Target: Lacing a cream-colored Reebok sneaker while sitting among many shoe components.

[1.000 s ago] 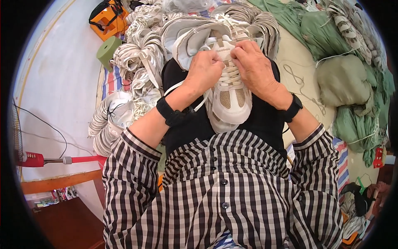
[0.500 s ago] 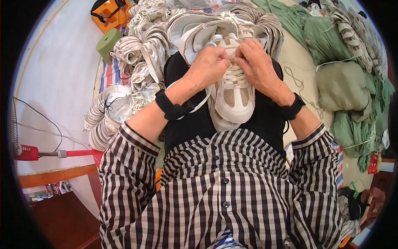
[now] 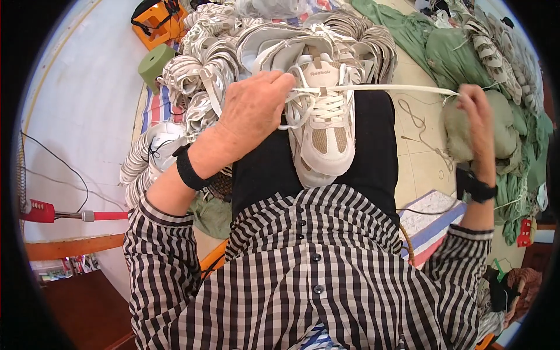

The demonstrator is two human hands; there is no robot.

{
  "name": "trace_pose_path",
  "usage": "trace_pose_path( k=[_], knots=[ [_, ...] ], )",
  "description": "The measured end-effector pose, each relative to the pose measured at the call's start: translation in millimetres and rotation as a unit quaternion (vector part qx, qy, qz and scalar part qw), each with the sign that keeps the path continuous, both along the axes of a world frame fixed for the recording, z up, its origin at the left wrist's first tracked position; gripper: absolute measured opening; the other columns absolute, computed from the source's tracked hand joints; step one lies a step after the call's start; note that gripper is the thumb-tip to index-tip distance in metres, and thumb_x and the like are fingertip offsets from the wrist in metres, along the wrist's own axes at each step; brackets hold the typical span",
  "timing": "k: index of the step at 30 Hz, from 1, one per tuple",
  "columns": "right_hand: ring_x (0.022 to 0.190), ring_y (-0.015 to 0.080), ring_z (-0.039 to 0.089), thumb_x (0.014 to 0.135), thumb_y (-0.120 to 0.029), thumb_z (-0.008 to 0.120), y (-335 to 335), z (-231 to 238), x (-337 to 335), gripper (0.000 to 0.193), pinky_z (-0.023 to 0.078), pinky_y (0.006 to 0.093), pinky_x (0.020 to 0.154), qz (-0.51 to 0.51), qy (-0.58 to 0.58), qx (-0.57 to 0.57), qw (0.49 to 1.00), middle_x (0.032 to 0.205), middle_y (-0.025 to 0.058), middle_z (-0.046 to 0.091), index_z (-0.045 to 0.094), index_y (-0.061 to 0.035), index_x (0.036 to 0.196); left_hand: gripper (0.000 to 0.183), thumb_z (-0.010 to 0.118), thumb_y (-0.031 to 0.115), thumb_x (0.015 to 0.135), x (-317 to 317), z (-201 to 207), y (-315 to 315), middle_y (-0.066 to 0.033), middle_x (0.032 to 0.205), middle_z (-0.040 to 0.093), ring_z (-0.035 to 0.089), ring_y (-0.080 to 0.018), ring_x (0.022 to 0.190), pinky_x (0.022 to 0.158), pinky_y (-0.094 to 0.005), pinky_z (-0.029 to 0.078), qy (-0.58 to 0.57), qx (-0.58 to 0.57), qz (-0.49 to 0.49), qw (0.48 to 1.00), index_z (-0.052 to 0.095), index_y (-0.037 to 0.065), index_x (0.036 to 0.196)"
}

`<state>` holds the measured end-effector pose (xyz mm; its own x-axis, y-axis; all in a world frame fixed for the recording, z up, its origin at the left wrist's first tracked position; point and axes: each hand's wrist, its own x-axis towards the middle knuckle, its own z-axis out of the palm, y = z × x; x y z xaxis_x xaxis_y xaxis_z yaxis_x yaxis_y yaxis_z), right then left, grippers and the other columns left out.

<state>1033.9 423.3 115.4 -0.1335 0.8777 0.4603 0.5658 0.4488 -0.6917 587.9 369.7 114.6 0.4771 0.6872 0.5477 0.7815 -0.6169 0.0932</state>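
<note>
A cream and tan sneaker rests on my lap with its toe toward me, partly laced, on top of another pale shoe part. My right hand is far out to the right, somewhat blurred, fingers closed on the end of a cream shoelace. The lace runs taut and nearly level from the sneaker's upper eyelets to that hand. My left hand is closed beside the shoe's left eyelets, pinching the lace there. A loose loop of lace hangs just below its fingers.
Stacked bundles of pale shoe uppers lie ahead and to the left. A green stool and an orange crate stand at far left. Green cloth sacks fill the right side. A thin cord lies on the floor.
My right hand has swung from the sneaker far out to the right, drawing the lace out straight. My left hand has shifted slightly left, off the tongue.
</note>
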Motion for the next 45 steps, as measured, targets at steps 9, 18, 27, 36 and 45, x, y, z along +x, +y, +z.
trace_pose_path(
  k=[9, 18, 27, 36, 45],
  knots=[
    [0.086, 0.0072, 0.052, 0.101, -0.027, 0.056, -85, -5, 238, 0.019, 0.043, 0.0236, 0.079, -0.211, 0.077, -0.083, 0.971, 0.092, -0.0026, 0.054, 0.061, -0.0083, 0.099, 0.014, 0.065, 0.003, 0.078, 21, -10, 9, -0.0087, 0.082, 0.060, 0.064, -0.0269, 0.083, 0.064, -0.0378, 0.051, 0.045, 0.037, 0.004, 0.998, 0.060, 0.005, 0.091],
    [0.082, 0.0077, 0.052, 0.099, -0.027, 0.058, -138, -63, 381, 0.015, 0.045, 0.0266, 0.075, -0.334, 0.061, -0.151, 0.928, 0.086, -0.0042, 0.051, 0.061, -0.0134, 0.096, 0.027, 0.066, 0.006, 0.083, 13, -35, -5, -0.0122, 0.097, 0.064, 0.065, -0.0334, 0.086, 0.071, -0.0413, 0.052, -0.063, -0.030, 0.041, 0.997, 0.060, 0.005, 0.110],
    [0.094, 0.0243, 0.062, 0.092, -0.011, 0.060, -36, -146, 147, 0.020, 0.049, 0.0353, 0.083, -0.154, -0.194, -0.044, 0.968, 0.104, 0.0154, 0.065, 0.058, 0.0005, 0.108, 0.033, 0.066, 0.007, 0.082, -13, -62, -18, -0.0134, 0.101, 0.065, 0.062, -0.0327, 0.094, 0.078, -0.0424, 0.051, -0.008, -0.086, 0.091, 0.992, 0.059, 0.004, 0.114],
    [0.084, 0.0374, 0.065, 0.086, -0.006, 0.063, -33, -70, -174, 0.042, 0.052, 0.0457, 0.066, 0.048, -0.204, 0.085, 0.974, 0.102, 0.0146, 0.064, 0.049, -0.0058, 0.126, 0.010, 0.061, 0.010, 0.088, -47, -48, 0, -0.0204, 0.078, 0.065, 0.063, -0.0417, 0.073, 0.064, -0.0457, 0.049, -0.134, -0.174, 0.059, 0.974, 0.064, 0.004, 0.096],
    [0.072, 0.0342, 0.063, 0.085, -0.003, 0.055, -13, -72, -165, 0.006, 0.048, 0.0464, 0.061, 0.045, -0.299, 0.190, 0.934, 0.079, 0.0131, 0.061, 0.049, -0.0044, 0.087, 0.014, 0.060, 0.000, 0.083, -78, -30, 3, -0.0138, 0.078, 0.061, 0.063, -0.0356, 0.074, 0.062, -0.0441, 0.048, -0.005, -0.040, 0.019, 0.999, 0.057, 0.004, 0.097]
  ],
)
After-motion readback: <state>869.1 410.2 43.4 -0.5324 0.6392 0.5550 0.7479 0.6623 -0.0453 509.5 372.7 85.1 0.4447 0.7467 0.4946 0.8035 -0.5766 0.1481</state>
